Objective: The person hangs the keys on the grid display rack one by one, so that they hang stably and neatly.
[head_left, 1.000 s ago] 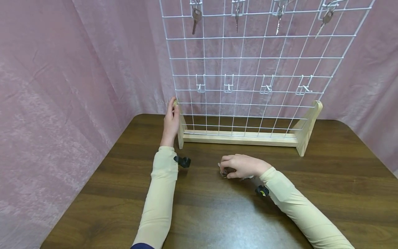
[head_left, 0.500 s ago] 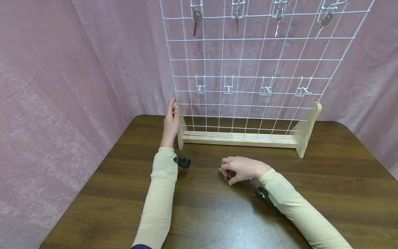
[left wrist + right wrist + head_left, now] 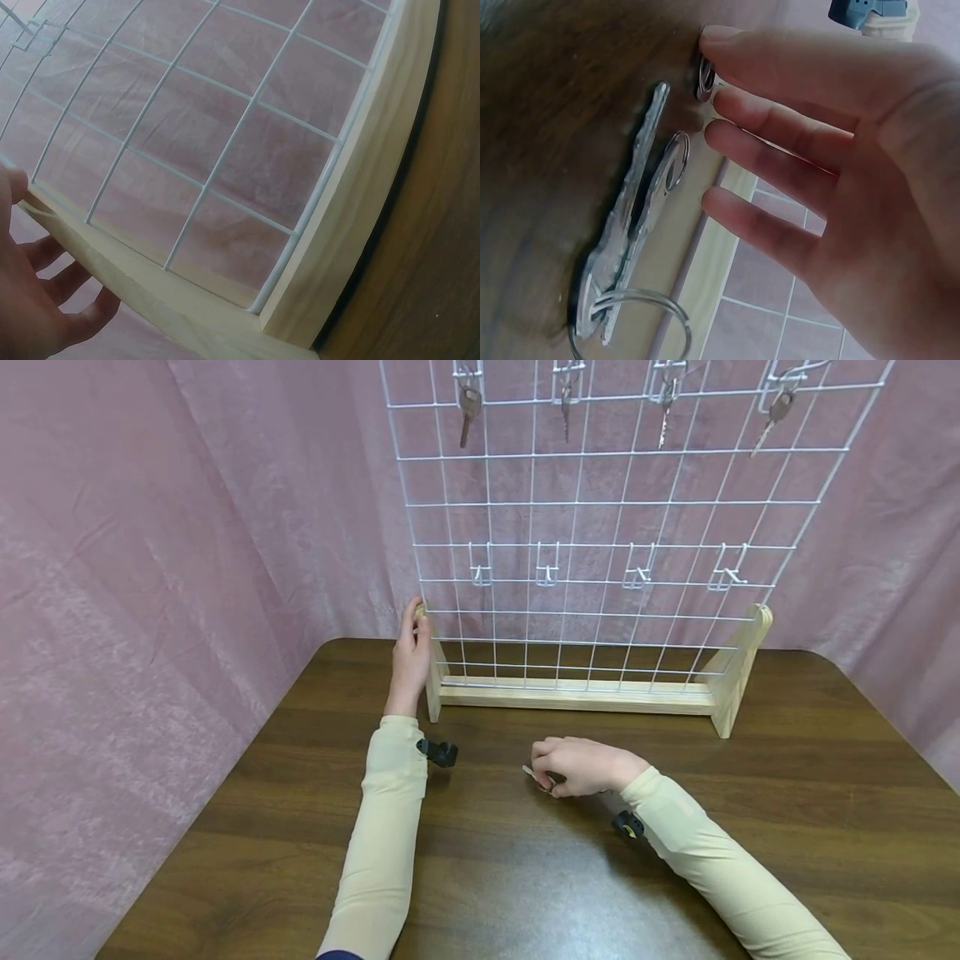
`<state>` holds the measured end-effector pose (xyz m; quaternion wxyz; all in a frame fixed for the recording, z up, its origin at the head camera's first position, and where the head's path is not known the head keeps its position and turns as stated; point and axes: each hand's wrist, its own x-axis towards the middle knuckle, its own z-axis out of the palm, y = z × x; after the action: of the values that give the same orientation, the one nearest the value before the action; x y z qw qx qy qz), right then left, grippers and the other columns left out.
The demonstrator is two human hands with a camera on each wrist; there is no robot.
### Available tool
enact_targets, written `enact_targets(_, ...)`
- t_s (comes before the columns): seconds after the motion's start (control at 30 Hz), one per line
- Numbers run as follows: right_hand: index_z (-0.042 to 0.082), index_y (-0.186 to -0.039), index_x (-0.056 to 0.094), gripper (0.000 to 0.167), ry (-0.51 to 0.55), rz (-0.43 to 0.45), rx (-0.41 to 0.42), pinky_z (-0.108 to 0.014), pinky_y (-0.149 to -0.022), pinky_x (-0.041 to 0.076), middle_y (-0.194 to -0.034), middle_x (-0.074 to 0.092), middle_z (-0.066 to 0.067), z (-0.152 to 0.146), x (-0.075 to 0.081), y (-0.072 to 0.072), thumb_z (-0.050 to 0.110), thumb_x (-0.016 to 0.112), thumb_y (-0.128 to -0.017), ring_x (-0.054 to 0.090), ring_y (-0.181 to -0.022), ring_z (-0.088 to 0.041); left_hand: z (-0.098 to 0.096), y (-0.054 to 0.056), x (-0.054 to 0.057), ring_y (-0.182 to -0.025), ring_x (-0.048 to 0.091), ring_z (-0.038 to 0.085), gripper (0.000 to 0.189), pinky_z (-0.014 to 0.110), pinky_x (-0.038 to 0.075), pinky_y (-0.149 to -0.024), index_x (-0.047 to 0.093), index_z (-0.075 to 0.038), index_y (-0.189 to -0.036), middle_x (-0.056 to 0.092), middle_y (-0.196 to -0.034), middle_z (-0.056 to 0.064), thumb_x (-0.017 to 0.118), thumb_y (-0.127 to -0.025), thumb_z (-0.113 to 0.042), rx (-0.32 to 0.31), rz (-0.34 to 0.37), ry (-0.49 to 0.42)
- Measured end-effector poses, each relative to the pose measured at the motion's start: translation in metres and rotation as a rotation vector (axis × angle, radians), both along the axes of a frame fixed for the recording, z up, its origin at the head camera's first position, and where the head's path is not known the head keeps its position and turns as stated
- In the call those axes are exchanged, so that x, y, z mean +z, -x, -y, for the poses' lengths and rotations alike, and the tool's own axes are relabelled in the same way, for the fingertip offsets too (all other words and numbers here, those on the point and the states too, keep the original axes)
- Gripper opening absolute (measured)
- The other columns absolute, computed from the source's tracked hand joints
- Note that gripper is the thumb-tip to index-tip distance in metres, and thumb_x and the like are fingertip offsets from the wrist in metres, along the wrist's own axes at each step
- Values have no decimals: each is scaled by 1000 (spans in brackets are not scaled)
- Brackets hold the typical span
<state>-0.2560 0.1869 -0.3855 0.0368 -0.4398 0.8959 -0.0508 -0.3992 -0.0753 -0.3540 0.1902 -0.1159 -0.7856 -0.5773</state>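
My left hand [image 3: 412, 656] grips the left wooden upright [image 3: 142, 281] of a white wire grid stand, thumb on one side and fingers on the other. Low over the table, my right hand [image 3: 588, 766] pinches a key's metal ring [image 3: 705, 77] between thumb and index finger. That key's blade [image 3: 528, 771] pokes out to the left of the fingertips in the head view; much of the key is hidden. Beneath the palm, two silver keys [image 3: 619, 225] with split rings [image 3: 676, 161] lie side by side on the wood. The other right fingers extend loosely.
The white wire grid [image 3: 577, 503] rises from its wooden base [image 3: 577, 695] at the back of the table. A hanging key [image 3: 470, 403] and several others are on its top hooks. Lower down, a row of white hooks [image 3: 547, 574] carries nothing. A pink curtain [image 3: 187, 527] hangs behind.
My right thumb and index finger have closed on the key's ring, and the blade now sticks out further left. The left hand stays on the upright.
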Motion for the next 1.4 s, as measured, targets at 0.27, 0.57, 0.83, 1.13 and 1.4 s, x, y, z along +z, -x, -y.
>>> enact_targets(0.27,18,-73,59,19,4,0,-3,-24,-71,44,-85,53,6,1,1,-1,10,76,-78,50,-82,-10,-1,0,1,-106,53,30,47,49,43,-90,31,-32,-150,49,-139,16,33,-104,-44,-8,1,-2)
enact_targets(0.57,16,-73,57,20,19,-2,11,-19,-65,39,-76,51,5,5,1,-6,6,68,-86,47,-71,-6,-1,0,-1,-115,53,33,47,51,43,-95,30,-33,-151,49,-140,16,34,-104,-43,-19,16,-8)
enact_targets(0.83,13,-74,58,22,48,15,13,-18,-63,40,-75,53,3,9,1,-8,-7,63,-82,47,-68,-6,0,1,-1,-119,53,32,48,51,44,-94,30,-33,-151,48,-142,15,33,-104,-44,-24,9,-5)
enact_targets(1.13,9,-83,56,26,120,82,-84,-20,-64,43,-77,56,-1,8,0,-5,-9,71,-73,52,-70,-8,0,0,-1,-119,53,33,46,52,44,-94,32,-34,-149,47,-146,14,34,-104,-44,-13,9,-5)
enact_targets(1.4,12,-80,57,26,96,45,-63,-19,-59,38,-71,55,3,8,-2,-6,-14,58,-75,45,-66,-5,-1,-1,0,-118,53,33,47,51,44,-93,32,-28,-150,49,-141,16,35,-105,-40,-14,0,-10)
